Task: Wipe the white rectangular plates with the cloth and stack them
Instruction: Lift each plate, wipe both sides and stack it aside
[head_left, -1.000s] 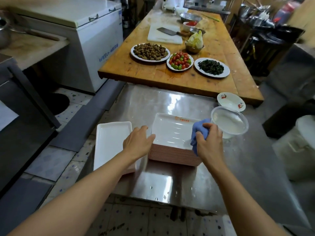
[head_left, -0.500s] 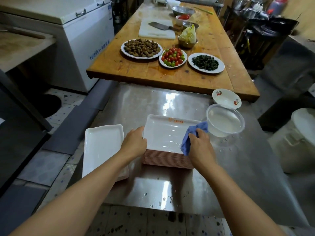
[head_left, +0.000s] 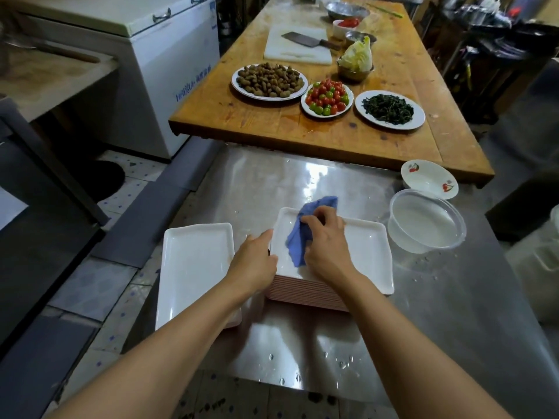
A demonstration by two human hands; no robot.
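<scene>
Steel counter [head_left: 302, 182]: right hand [head_left: 328, 246] grips blue cloth [head_left: 298, 237] on glossy white plate [head_left: 367, 252]; left hand [head_left: 255, 264] holds edge.

The tabletop [head_left: 453, 313] under the plates is bare metal, smooth and mirror-bright, beaded with water drops. The top plate of the stack [head_left: 367, 255] is glossy white, like the separate white plate [head_left: 193, 267] left of the stack. On that top plate lies a soft, matt blue cloth [head_left: 298, 240], crumpled. Right of the stack stands a clear plastic bowl [head_left: 426, 222]. Beyond the stack, the wooden table [head_left: 272, 125] shows worn, stained grain.
</scene>
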